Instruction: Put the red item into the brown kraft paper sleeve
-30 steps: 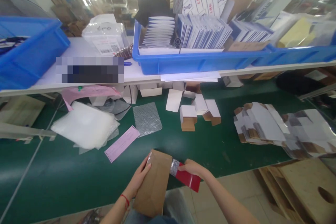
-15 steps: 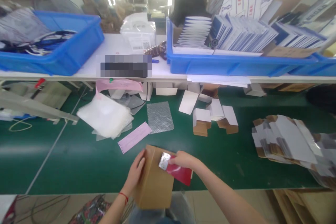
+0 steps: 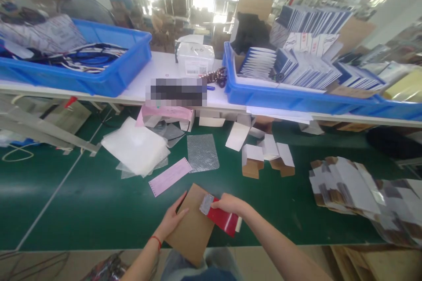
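Since a moment ago I have laid the brown box flatter against the near edge of the green bench, and the red packet has slid a little further over its top corner. My left hand lies open along the box's left edge, fingers spread to steady it, while my right hand has its fingers pinched shut on the packet by its silvery end. I judge I am at the loading step, so the next move calls for opening the box's mouth and lining the packet up with it.
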Demonstrator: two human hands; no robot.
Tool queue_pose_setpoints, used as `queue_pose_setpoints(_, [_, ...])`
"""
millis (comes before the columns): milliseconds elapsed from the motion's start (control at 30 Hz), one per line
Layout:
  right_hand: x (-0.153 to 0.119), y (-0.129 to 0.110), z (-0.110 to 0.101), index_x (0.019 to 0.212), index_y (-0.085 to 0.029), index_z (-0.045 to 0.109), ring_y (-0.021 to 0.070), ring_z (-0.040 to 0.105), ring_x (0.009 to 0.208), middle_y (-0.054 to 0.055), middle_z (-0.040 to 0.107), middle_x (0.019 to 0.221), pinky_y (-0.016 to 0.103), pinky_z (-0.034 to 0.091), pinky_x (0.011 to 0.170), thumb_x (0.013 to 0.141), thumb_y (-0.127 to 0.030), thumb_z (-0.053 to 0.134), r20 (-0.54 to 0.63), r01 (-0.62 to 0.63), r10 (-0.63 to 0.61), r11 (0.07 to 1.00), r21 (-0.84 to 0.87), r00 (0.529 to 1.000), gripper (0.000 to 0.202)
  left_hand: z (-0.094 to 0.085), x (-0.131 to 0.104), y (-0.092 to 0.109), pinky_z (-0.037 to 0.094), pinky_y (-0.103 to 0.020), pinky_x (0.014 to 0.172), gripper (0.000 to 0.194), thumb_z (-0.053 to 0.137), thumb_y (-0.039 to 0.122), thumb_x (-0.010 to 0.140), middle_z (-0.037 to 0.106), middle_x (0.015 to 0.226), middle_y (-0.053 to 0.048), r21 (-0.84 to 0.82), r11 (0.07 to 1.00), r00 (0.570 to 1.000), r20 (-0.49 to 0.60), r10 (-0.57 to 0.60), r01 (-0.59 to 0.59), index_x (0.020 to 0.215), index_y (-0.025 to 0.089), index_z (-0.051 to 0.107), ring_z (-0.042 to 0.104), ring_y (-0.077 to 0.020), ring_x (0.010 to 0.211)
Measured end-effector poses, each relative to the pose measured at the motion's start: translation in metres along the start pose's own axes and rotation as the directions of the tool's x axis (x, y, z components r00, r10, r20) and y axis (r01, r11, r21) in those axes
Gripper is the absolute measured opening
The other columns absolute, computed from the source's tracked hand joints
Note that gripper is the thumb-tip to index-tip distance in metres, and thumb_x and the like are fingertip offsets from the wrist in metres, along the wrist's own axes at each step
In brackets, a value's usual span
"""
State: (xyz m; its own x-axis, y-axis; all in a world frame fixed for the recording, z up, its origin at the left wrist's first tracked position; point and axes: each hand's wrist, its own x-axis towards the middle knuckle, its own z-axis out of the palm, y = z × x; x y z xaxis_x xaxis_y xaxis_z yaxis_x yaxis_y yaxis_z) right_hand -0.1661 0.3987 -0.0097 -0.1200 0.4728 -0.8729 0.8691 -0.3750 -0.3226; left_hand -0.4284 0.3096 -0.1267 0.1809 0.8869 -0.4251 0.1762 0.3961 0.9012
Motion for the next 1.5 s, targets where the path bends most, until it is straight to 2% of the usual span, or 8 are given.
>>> queue_pose_setpoints(333, [-0.014,0.100,0.009,0.063,-0.017,0.056,0.0198,0.067,0.069,0.011,0.073,0.082,0.027,0.040,0.052,0.082,-0.034,0.068,-0.011,-0.117,0.120,0.979,0.167,0.993,0.029,-0.001,0.007,0.000,0.030,-0.043,0.126,0.077,0.061,0.056,0.088,0.040,0.161,-0.011,0.105,0.993,0.998,0.029,-0.051,0.048,0.152,0.018,0.040,0.040,-0.0283,0.147])
queue_pose_setpoints(633, [0.015,0.119,0.021,0.063,-0.016,0.057,0.0218,0.069,0.071,0.011,0.072,0.080,0.028,0.040,0.053,0.080,-0.031,0.068,0.011,-0.097,0.097,0.971,0.220,0.995,0.025,0.003,0.006,0.000,0.037,-0.049,0.122,0.071,0.053,0.053,0.094,0.043,0.159,-0.010,0.308,0.951,1.000,-0.002,0.011,-0.010,0.155,0.021,0.034,0.044,-0.0285,0.145])
queue_pose_setpoints(867, [0.034,0.130,0.029,0.066,-0.015,0.059,0.0199,0.067,0.068,0.008,0.072,0.077,0.027,0.040,0.052,0.078,-0.031,0.070,0.036,-0.071,0.063,0.952,0.297,0.997,0.023,0.062,0.010,0.020,0.026,-0.058,0.126,0.065,0.044,0.027,0.099,0.031,0.165,-0.007,0.879,0.265,0.900,0.314,0.304,-0.396,0.159,0.026,0.019,0.024,-0.0262,0.155])
queue_pose_setpoints(1000, [0.041,0.137,0.032,0.063,-0.015,0.060,0.0169,0.064,0.061,0.005,0.069,0.068,0.026,0.038,0.051,0.078,-0.030,0.068,0.051,-0.040,0.025,0.944,0.328,0.998,0.023,0.101,0.005,0.029,0.029,-0.047,0.127,0.064,0.047,0.025,0.097,0.031,0.166,-0.003,0.746,0.316,0.809,0.525,0.263,-0.587,0.158,0.028,0.025,0.026,-0.0218,0.154])
queue_pose_setpoints(1100, [0.044,0.139,0.033,0.060,-0.015,0.060,0.0143,0.059,0.055,0.003,0.066,0.063,0.026,0.035,0.048,0.079,-0.029,0.065,0.074,-0.022,-0.003,0.941,0.338,0.997,0.024,0.079,0.004,0.036,0.025,-0.050,0.128,0.055,0.042,0.041,0.100,0.040,0.161,-0.007,0.756,0.612,0.965,0.099,0.243,-0.232,0.152,0.023,0.040,0.031,-0.0257,0.152])
queue_pose_setpoints(1167, [0.045,0.140,0.033,0.057,-0.016,0.057,0.0130,0.056,0.052,0.001,0.063,0.059,0.026,0.032,0.047,0.079,-0.028,0.065,0.079,-0.004,-0.024,0.944,0.331,0.997,0.026,0.052,0.008,0.042,0.031,-0.051,0.125,0.066,0.044,0.059,0.095,0.052,0.153,-0.014,0.577,0.802,0.972,-0.232,-0.019,0.153,0.144,0.015,0.050,0.043,-0.0327,0.145])
queue_pose_setpoints(1267, [0.045,0.146,0.029,0.055,-0.017,0.055,0.0122,0.053,0.050,0.000,0.060,0.057,0.026,0.030,0.046,0.079,-0.029,0.066,0.083,0.012,-0.040,0.951,0.310,0.996,0.029,0.031,0.015,0.043,0.041,-0.048,0.117,0.076,0.042,0.073,0.089,0.064,0.139,-0.014,0.376,0.848,0.928,-0.158,-0.338,0.373,0.134,0.015,0.062,0.058,-0.0347,0.131])
queue_pose_setpoints(1500, [0.036,0.188,-0.001,0.054,-0.016,0.057,0.0131,0.052,0.050,0.000,0.059,0.055,0.025,0.029,0.046,0.079,-0.031,0.068,0.130,-0.016,-0.014,0.974,0.225,0.991,0.031,0.087,-0.006,0.006,0.042,-0.051,0.111,0.072,0.037,0.070,0.090,0.068,0.134,-0.014,0.432,0.813,0.921,-0.193,-0.339,0.390,0.135,0.019,0.061,0.061,-0.0372,0.125])
